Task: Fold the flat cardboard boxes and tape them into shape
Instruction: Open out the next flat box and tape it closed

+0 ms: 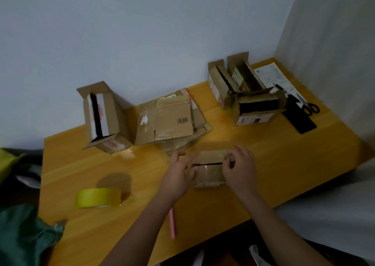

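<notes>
A small cardboard box (210, 170) stands on the yellow wooden table (263, 164) in front of me, its top flaps nearly closed with a dark slit between them. My left hand (178, 176) holds the box's left end, thumb and fingers curled round it. My right hand (239, 168) pinches the right end of the flaps. A pile of flat cardboard boxes (172, 117) lies behind it. A roll of yellowish tape (99, 197) lies on the table to the left.
One folded box (103, 117) stands at the back left, and several folded boxes (241, 89) at the back right. Black scissors (308, 105), a paper sheet (272, 74) and a flat black thing (298, 117) lie far right. A pink pen (172, 223) lies by my left forearm.
</notes>
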### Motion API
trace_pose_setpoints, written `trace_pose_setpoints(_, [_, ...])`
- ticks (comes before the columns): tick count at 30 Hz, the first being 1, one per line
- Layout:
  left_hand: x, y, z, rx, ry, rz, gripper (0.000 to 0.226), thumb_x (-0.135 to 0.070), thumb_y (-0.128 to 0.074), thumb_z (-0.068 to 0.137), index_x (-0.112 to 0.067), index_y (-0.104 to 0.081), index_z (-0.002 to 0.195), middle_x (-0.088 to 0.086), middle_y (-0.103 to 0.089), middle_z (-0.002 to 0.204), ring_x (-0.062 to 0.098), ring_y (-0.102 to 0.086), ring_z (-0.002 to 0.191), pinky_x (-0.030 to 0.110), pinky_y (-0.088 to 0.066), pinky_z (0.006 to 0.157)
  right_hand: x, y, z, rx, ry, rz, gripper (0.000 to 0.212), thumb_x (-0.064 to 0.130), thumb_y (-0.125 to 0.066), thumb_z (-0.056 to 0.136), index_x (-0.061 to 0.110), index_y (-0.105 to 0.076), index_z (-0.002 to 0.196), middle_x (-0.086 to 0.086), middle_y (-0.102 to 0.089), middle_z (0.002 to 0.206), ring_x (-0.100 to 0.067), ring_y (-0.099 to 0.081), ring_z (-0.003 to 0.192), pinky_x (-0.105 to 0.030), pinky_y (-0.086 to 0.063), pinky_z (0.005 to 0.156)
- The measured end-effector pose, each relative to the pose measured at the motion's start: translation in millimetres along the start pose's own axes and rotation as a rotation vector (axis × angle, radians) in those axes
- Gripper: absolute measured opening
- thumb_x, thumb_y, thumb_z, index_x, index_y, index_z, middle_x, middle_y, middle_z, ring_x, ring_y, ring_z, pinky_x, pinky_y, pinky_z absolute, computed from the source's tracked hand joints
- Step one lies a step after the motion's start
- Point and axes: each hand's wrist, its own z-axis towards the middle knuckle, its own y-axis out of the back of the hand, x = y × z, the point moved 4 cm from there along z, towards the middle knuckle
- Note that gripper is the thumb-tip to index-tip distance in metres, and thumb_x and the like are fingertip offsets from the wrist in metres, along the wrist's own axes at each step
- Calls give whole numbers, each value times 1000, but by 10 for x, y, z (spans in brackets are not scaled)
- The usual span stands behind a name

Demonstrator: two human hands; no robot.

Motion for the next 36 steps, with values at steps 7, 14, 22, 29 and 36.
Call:
trace_pose_setpoints(7, [699, 987, -422, -259, 86, 44, 30, -9, -60, 93, -17, -63, 123, 1, -45, 115, 21, -58, 94, 37, -54, 87, 1015, -202, -177, -150, 177, 58, 12, 3, -59, 87, 13, -67, 88, -5, -57, 123, -23, -47, 122, -31, -42, 95])
trace_pose_setpoints(14, [1777, 1624, -1065, -49, 377, 278, 54, -34, -71, 87, -25, -54, 137, 10, -37, 147, 30, -41, 131, 42, -40, 104, 1827, -1379, -768, 404, 258, 261, 21, 2, -55, 88, 13, -70, 98, -5, -63, 103, -19, -58, 100, -31, -47, 90])
trace_pose_setpoints(22, [2214, 1560, -1229, -34, 241, 205, 47, -35, -69, 86, -30, -57, 131, 5, -47, 134, 31, -33, 129, 41, -27, 105, 1516, -2516, -1146, 716, 117, -2, 57, 7, -47, 94, 24, -40, 147, -13, -43, 142, -31, -39, 130, -29, -28, 106])
trace_pose_setpoints(29, [2293, 1587, -1288, -41, 202, 122, 44, -30, -70, 86, -30, -58, 129, 1, -47, 120, 26, -35, 119, 36, -30, 101, 1548, -2793, -1092, 650, 147, -169, 33, 26, -56, 92, 37, -59, 123, -2, -36, 129, -26, -33, 121, -38, -33, 97])
trace_pose_setpoints(36, [2351, 1669, -1321, -14, 192, 61, 43, -25, -72, 86, -32, -57, 125, -2, -47, 119, 26, -39, 120, 36, -33, 97, 1567, -2764, -1036, 624, 225, -59, 10, 24, -60, 93, 30, -54, 88, 6, -51, 115, -17, -39, 110, -38, -35, 89])
